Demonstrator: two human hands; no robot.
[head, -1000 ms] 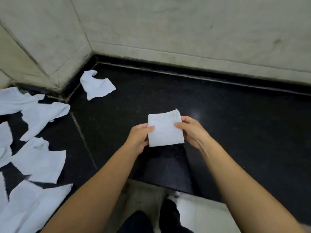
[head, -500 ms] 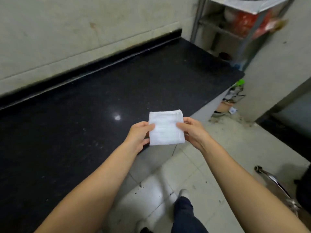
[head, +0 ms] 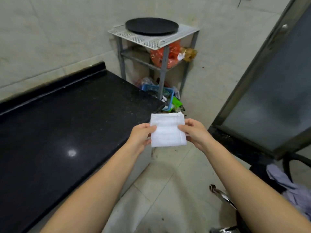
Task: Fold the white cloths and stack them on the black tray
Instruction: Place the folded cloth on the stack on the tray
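Soft even light, glare on countertop (head: pixel 72 153)

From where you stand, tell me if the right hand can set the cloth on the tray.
Probably not yet. The right hand and left hand hold the cloth well short of the tray on the rack. Nothing blocks the way; a step closer should do.

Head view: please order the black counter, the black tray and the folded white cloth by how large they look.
1. Black counter, clearly largest.
2. Black tray and folded white cloth: they look alike in size. The cloth is much nearer the camera, so I do not rank them.
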